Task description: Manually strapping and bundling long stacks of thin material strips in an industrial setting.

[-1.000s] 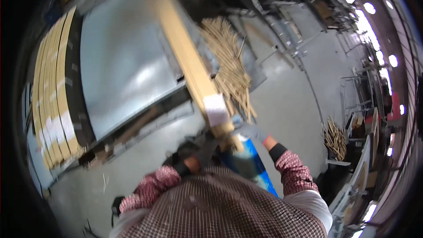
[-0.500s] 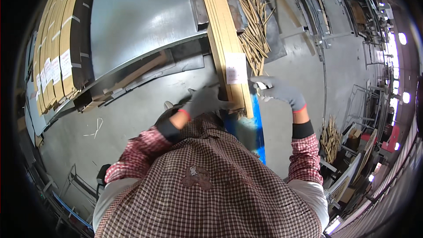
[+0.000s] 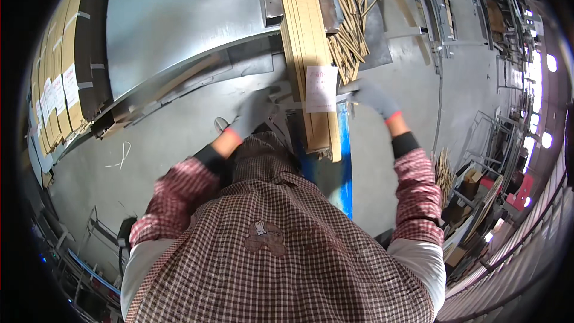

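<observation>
A long bundle of tan cardboard strips (image 3: pixel 293 42) runs away from me, its near end over a blue-sided support (image 3: pixel 345 173). A white printed label (image 3: pixel 321 88) lies on top near that end. My right hand (image 3: pixel 373 100), in a grey glove with a red cuff edge, is closed beside the bundle's right side, on a thin white strap (image 3: pixel 344 97) that reaches the label's edge. To the left of the bundle is my left hand (image 3: pixel 254 113), gloved alike. Motion smears its fingers; a pale strip lies between it and the bundle.
A large grey metal-topped table (image 3: pixel 185 24) stands ahead to the left, with strapped cardboard bundles (image 3: pixel 70 54) on its left. Thin brown sticks (image 3: pixel 350 24) are piled beyond my right hand. Metal frames (image 3: pixel 442 12) stand farther right. Scraps of white strap (image 3: pixel 124 155) lie on the floor.
My left hand has moved left, away from the bundle's side. The right hand has risen slightly in view, and the thin white strap now shows beside the label. The view has shifted a little.
</observation>
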`<action>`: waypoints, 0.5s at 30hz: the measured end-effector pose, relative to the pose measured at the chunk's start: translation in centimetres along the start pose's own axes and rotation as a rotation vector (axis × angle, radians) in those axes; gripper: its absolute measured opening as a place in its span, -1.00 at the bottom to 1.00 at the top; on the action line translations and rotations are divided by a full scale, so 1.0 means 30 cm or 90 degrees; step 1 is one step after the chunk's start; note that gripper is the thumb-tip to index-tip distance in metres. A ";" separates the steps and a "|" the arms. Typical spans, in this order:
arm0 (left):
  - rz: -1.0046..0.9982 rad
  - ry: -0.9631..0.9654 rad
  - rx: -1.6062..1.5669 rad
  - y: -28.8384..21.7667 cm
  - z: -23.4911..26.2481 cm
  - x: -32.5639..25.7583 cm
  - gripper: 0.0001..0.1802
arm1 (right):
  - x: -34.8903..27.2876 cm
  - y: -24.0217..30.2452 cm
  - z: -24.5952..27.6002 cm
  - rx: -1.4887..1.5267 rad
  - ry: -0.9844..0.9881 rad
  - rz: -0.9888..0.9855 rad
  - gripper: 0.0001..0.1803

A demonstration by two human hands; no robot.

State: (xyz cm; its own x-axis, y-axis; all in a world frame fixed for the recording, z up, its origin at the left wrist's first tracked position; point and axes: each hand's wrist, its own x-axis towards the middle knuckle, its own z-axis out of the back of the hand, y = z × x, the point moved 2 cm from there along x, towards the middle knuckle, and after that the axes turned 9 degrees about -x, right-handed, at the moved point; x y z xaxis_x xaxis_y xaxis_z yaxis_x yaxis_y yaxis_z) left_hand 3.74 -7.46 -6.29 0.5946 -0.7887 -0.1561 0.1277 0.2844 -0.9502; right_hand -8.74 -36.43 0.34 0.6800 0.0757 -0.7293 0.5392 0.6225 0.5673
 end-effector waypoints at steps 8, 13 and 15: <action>0.028 0.548 0.259 0.173 -0.283 0.268 -0.61 | 0.185 -0.057 -0.158 0.146 -0.406 -0.006 -0.46; -0.063 0.336 0.168 0.200 -0.231 0.149 -0.55 | -0.016 0.286 -0.362 -0.333 -0.616 -0.147 -0.08; -0.167 0.213 0.064 0.207 -0.154 0.086 -0.53 | -0.006 0.368 -0.425 -0.425 -0.570 -0.232 0.09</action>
State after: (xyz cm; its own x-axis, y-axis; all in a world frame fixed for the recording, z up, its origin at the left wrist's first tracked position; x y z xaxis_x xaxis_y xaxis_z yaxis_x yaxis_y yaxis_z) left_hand 2.39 -10.25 -13.86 0.2439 -0.9698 -0.0074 0.3267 0.0893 -0.9409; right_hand -9.26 -19.64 1.86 0.7900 -0.5999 -0.1268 0.5869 0.7997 -0.1268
